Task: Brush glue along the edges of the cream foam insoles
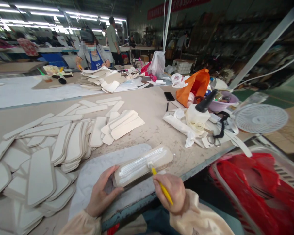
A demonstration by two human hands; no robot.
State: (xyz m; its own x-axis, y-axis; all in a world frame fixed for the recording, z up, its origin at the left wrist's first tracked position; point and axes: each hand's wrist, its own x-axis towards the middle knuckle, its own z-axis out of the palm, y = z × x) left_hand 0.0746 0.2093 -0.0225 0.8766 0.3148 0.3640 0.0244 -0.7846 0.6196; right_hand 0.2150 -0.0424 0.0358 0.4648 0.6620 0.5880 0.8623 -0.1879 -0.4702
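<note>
My left hand (103, 193) grasps the glossy panel (134, 168) at its eight-o'clock end, touching it directly; the long axis points toward two. My right hand (171, 192), fingers clenched round a yellow brush (164, 190), sits at five o'clock from the bristles' contact point.

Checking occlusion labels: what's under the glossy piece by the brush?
Beneath the glossy piece, at least one more pale piece peeks out, over a whitish sheet. The rest is covered, partly by the left hand.
</note>
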